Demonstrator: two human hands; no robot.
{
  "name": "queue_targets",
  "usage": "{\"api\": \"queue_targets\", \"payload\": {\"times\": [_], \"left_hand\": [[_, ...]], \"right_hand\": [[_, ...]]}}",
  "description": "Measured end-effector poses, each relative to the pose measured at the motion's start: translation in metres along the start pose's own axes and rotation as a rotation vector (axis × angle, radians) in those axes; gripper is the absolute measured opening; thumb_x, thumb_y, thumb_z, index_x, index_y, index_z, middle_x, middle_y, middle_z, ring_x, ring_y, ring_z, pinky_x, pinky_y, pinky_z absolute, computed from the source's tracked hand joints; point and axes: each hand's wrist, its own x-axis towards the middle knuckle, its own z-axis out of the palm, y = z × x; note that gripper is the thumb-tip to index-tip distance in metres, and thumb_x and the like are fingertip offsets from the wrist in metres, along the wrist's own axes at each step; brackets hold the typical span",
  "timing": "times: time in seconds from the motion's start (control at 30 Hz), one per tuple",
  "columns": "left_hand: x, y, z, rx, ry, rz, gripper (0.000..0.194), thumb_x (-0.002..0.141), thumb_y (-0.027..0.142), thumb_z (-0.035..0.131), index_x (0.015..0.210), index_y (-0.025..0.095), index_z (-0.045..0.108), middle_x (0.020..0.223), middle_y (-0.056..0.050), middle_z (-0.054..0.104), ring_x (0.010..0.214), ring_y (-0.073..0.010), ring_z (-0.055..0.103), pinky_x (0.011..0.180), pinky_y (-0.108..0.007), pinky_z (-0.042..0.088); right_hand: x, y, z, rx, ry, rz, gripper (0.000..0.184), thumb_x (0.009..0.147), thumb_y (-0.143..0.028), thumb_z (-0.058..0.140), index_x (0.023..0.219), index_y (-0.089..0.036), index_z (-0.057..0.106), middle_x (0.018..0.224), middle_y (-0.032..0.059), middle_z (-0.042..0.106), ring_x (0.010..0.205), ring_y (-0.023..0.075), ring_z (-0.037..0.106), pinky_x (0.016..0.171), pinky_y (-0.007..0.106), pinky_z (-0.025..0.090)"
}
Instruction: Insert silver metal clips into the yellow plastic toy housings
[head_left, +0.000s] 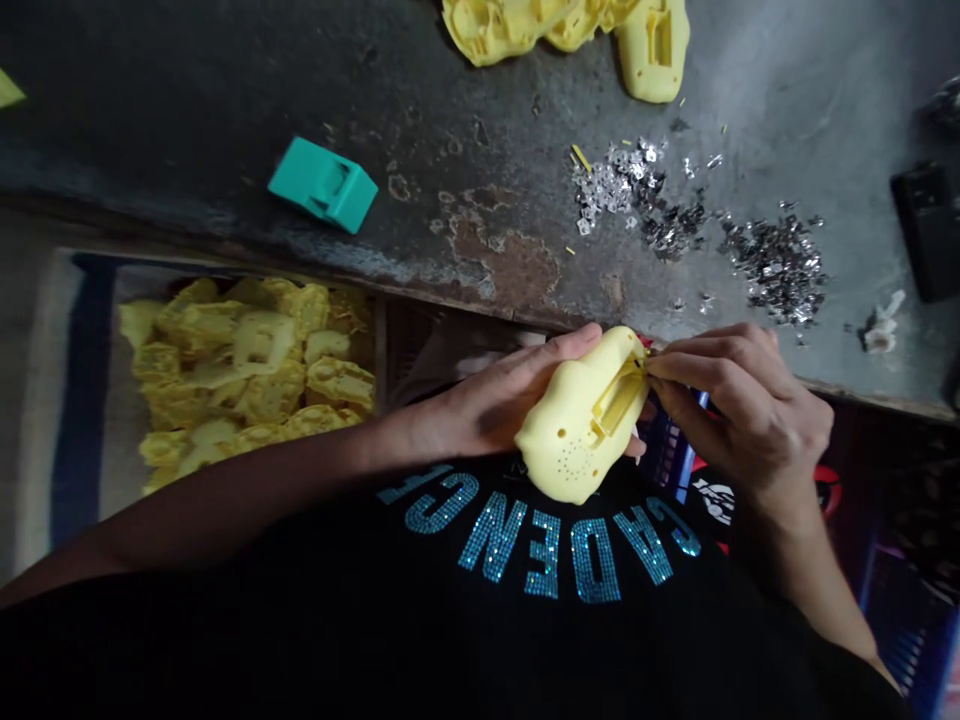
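My left hand [517,385] is wrapped round a yellow plastic toy shell [547,465], held just off the table's near edge. The shell has a rectangular battery recess, several screw holes and a ring of tiny speaker holes. At the upper right end of the recess, the fingers of my right hand [739,395] are pinched together. A small dark piece shows at those fingertips, too small to name for certain. On the table beyond my hands lie loose small metal contact plates [619,190] and a darker pile of metal pieces [780,260].
More yellow shells [652,60] lie at the table's far side. A teal block [322,185] rests near the edge at left. Below it, a container holds many yellow shells [247,370]. A black object [926,230] and a whitish scrap [881,325] are at right.
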Motion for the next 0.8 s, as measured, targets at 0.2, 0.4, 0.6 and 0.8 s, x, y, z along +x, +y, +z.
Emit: {"api": "queue_targets", "payload": {"times": [0.2,0.4,0.6,0.8], "left_hand": [[0.003,-0.001,0.001,0.02,-0.031,0.02,0.059,0.108,0.066,0.07,0.14,0.017,0.076,0.102,-0.007,0.085,0.093,-0.0261,0.084,0.103,-0.041,0.068],[0.005,0.0,0.004,0.05,-0.033,0.056,0.053,0.111,0.064,0.066,0.141,0.02,0.071,0.104,-0.006,0.084,0.09,-0.0238,0.083,0.102,-0.042,0.07],[0.0,0.001,0.01,0.087,0.013,0.023,0.056,0.114,0.063,0.059,0.147,0.019,0.072,0.107,-0.01,0.087,0.1,-0.03,0.084,0.111,-0.048,0.066],[0.004,-0.001,0.005,0.055,-0.04,0.017,0.074,0.11,0.069,0.063,0.157,0.013,0.066,0.137,-0.021,0.084,0.137,-0.0402,0.079,0.118,-0.052,0.063]], "right_hand": [[0.0,-0.002,-0.007,-0.002,-0.07,-0.003,0.026,0.102,-0.007,0.082,0.123,-0.022,0.076,0.111,0.007,0.087,0.093,0.0249,0.08,0.083,0.042,0.062],[-0.003,-0.001,-0.009,-0.037,-0.107,0.013,0.027,0.107,-0.012,0.079,0.128,-0.028,0.075,0.114,0.004,0.087,0.095,0.0243,0.079,0.085,0.043,0.062],[-0.008,-0.001,-0.005,-0.036,-0.083,0.057,0.033,0.107,-0.017,0.079,0.134,-0.036,0.078,0.12,0.0027,0.09,0.096,0.0269,0.082,0.084,0.047,0.062],[-0.013,-0.005,0.004,0.025,0.089,0.106,0.04,0.103,-0.011,0.081,0.133,-0.037,0.081,0.114,0.0015,0.09,0.091,0.0266,0.084,0.083,0.047,0.064]]}}
